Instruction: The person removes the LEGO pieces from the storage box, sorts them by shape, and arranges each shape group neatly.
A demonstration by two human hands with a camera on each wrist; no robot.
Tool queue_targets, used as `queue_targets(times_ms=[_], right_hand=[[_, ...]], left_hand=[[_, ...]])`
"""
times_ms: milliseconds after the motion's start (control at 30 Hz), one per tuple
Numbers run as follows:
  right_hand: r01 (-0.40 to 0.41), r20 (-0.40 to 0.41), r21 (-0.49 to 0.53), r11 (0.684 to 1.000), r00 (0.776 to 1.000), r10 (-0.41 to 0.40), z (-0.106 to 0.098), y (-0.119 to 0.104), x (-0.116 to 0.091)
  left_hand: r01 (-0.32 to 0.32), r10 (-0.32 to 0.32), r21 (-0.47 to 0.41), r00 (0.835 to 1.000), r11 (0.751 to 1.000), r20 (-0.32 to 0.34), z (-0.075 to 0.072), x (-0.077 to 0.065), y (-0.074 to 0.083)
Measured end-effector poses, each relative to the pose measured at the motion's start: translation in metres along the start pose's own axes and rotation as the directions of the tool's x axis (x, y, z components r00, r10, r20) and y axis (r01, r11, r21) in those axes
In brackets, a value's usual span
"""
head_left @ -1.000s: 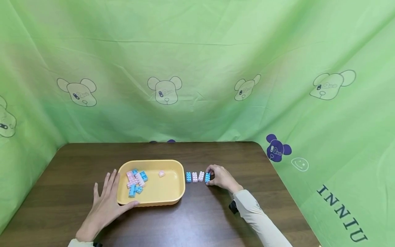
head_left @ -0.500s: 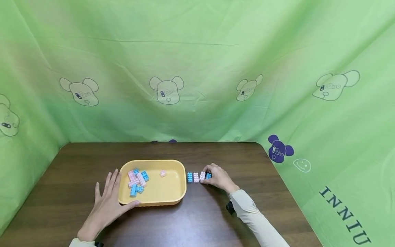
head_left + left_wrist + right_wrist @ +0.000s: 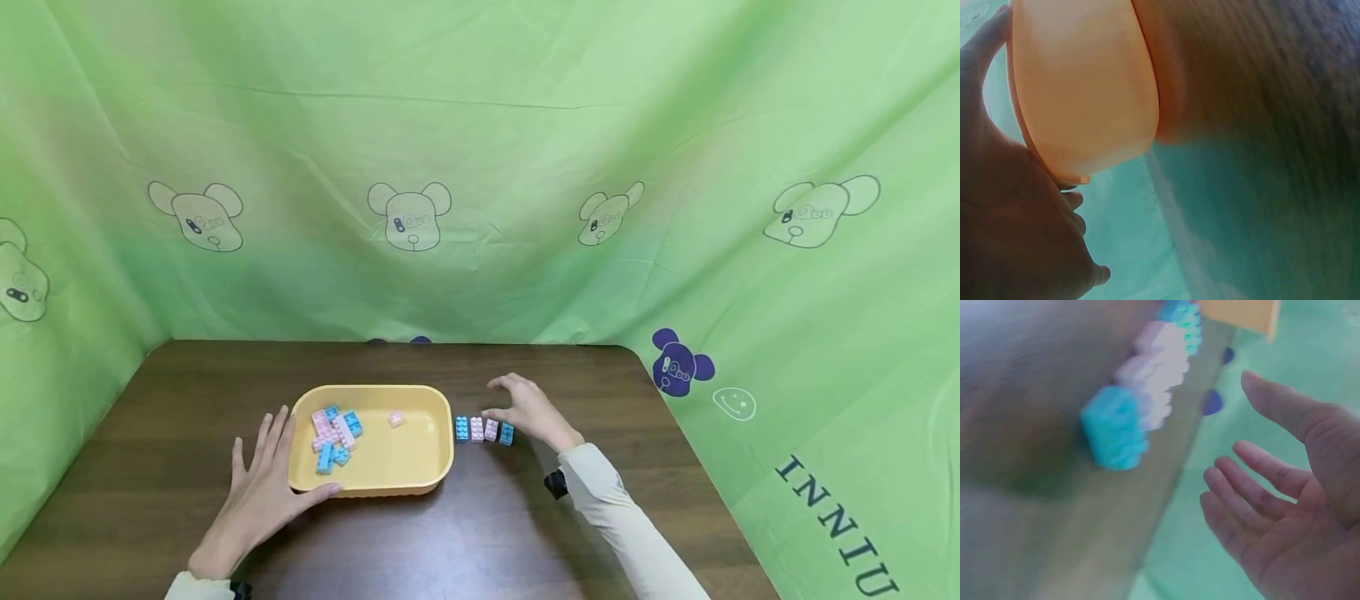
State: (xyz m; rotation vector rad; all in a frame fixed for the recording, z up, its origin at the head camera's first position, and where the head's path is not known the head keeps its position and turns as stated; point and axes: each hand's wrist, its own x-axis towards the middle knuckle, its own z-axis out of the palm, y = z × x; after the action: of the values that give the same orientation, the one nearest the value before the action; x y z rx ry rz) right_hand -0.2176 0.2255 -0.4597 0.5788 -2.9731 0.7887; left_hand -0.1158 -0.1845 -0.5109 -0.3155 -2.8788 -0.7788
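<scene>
Right hand is kinda loosely spread, 2 blue bricks and 2 pink bricks lined up just beside it. Left hand: spread too, touching 1 yellow tray.

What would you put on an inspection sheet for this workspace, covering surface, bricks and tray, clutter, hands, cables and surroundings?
Surface: brown wood-grain table, with a light reflection toward the front.
Job's things: yellow tray holding loose pink and blue bricks; right of it, four bricks in a row: blue, pink, pink, blue.
Clutter: nothing seen.
Left hand: touching the tray at its left end, fingers extended.
Right hand: apart from the row, fingers relaxed, holding nothing.
Cables: nothing seen.
Surroundings: green cloth with printed cartoon bear faces, behind and at both sides.
</scene>
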Motion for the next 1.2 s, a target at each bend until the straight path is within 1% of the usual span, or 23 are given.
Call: queue_targets(times_ms=[167, 333, 433, 567, 767, 900, 1067, 1200], right_hand=[[0.071, 0.008, 0.007, 0.997, 0.997, -0.071, -0.002, -0.025, 0.015], [0.162, 0.013, 0.016, 0.987, 0.987, -0.162, 0.001, -0.044, 0.028], [0.185, 0.034, 0.026, 0.982, 0.982, -0.186, 0.004, -0.056, 0.034], [0.193, 0.080, 0.031, 0.981, 0.978, -0.194, 0.009, -0.074, 0.043], [0.214, 0.153, 0.033, 0.976, 0.964, -0.217, 0.020, -0.095, 0.056], [0.234, 0.194, 0.025, 0.972, 0.952, -0.235, 0.028, -0.106, 0.062], [0.262, 0.228, -0.004, 0.965, 0.940, -0.254, 0.038, -0.116, 0.068], [0.267, 0.266, 0.003, 0.964, 0.929, -0.258, 0.046, -0.123, 0.074]], left_hand=[[0.011, -0.011, -0.007, 1.000, 1.000, 0.013, -0.002, 0.000, 0.001], [0.012, -0.012, -0.005, 1.000, 1.000, 0.019, -0.002, 0.002, 0.001], [0.014, -0.014, -0.009, 1.000, 1.000, 0.021, -0.003, 0.001, 0.001], [0.018, -0.017, -0.016, 1.000, 1.000, 0.024, -0.003, 0.000, 0.001], [0.016, -0.015, -0.013, 1.000, 1.000, 0.021, -0.002, 0.001, 0.001], [0.021, -0.021, -0.015, 0.999, 1.000, 0.029, -0.002, 0.001, 0.002], [0.023, -0.023, -0.026, 0.999, 0.999, 0.036, -0.003, 0.000, 0.001], [0.020, -0.019, -0.035, 0.999, 0.999, 0.036, -0.001, 0.001, 0.000]])
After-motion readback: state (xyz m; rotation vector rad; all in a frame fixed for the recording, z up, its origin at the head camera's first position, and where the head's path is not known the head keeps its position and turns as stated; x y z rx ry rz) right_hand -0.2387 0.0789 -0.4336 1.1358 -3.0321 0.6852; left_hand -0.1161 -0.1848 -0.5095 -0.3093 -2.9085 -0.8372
